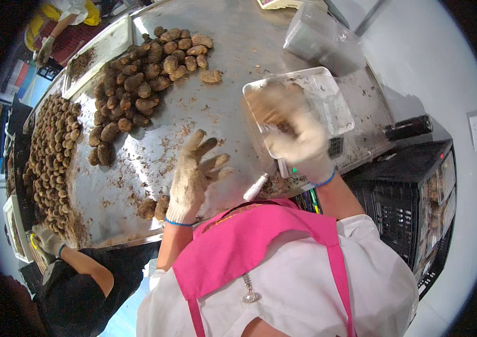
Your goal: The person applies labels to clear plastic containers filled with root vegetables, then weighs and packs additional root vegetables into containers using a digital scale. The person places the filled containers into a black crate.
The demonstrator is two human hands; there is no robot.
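Observation:
Both my hands wear off-white knit gloves soiled with dirt. My left hand [194,179] hovers over the metal table [230,38], palm inward, fingers spread, holding nothing. Blurred by motion, my right hand [297,126] is over a white tray [341,111] on a scale-like base; the blur hides whether its fingers hold anything. Something brown shows in the tray by those fingers. Brown taro-like tubers [133,82] lie heaped beyond my left hand, and two more tubers [146,208] sit near the table's front edge. A white tube-like object [256,186] lies between my hands.
Clear plastic containers [320,38] stand at the back right. Black crates [394,202] with packed boxes are to my right, beside a black roll [408,127]. Smaller tubers [53,156] cover the left end. Co-workers' gloved hands are at lower left [47,241] and upper left [44,52].

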